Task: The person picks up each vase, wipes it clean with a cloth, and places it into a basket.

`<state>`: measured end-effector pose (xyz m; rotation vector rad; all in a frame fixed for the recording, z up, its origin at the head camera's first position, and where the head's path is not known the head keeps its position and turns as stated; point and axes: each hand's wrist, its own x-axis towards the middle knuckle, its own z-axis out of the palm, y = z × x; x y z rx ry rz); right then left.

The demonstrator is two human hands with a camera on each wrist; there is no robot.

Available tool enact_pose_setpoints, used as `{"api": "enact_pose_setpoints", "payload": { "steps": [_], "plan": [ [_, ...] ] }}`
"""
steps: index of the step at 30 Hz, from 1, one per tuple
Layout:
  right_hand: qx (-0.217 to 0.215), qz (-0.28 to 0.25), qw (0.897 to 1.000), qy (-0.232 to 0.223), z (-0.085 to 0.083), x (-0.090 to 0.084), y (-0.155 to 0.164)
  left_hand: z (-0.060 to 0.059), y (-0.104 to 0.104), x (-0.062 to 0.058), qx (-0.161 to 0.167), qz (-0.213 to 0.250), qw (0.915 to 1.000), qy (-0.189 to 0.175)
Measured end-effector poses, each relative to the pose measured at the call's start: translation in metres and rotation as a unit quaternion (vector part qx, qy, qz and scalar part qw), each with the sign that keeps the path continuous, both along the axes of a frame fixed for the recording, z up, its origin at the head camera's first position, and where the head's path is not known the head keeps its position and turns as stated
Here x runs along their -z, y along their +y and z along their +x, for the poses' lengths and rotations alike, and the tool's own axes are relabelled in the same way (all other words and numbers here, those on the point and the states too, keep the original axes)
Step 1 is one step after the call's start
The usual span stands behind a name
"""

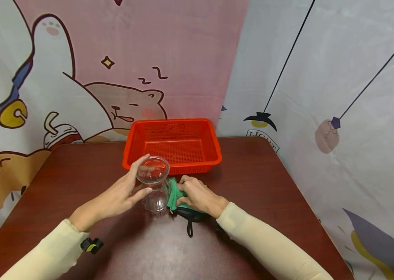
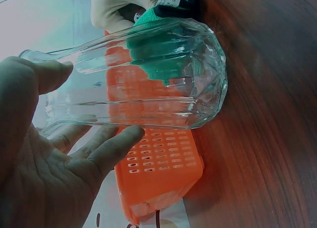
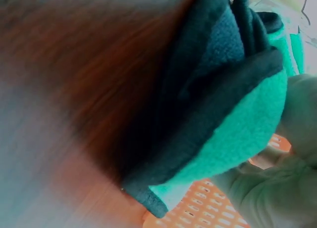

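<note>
A clear glass vase [image 1: 156,199] with a flared rim and faceted base stands upright in front of the red basket. My left hand [image 1: 120,196] holds it from the left, thumb on one side and fingers on the other, as the left wrist view of the vase [image 2: 163,89] shows. Just to its right, my right hand [image 1: 198,194] grips a green cloth [image 1: 173,195] with dark edging and a dark hanging loop. Bunched folds of the cloth [image 3: 237,129] fill the right wrist view. Part of the cloth overlaps the vase's side in the left wrist view.
A red perforated plastic basket [image 1: 193,169] sits at the back of the brown wooden table [image 1: 260,186], behind both hands. Cartoon-printed fabric [image 1: 197,58] hangs behind the table and along its right side.
</note>
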<state>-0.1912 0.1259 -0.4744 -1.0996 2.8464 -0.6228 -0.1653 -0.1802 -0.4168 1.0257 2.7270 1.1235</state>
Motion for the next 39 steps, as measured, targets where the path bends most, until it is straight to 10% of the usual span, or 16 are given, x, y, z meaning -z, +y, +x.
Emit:
{"api": "enact_pose_setpoints", "payload": {
  "steps": [39],
  "plan": [
    [0.034, -0.078, 0.996, -0.025, 0.002, 0.0056, 0.0026, -0.0006, 0.0013, 0.0025, 0.01, 0.018, 0.9998, -0.008]
  ]
}}
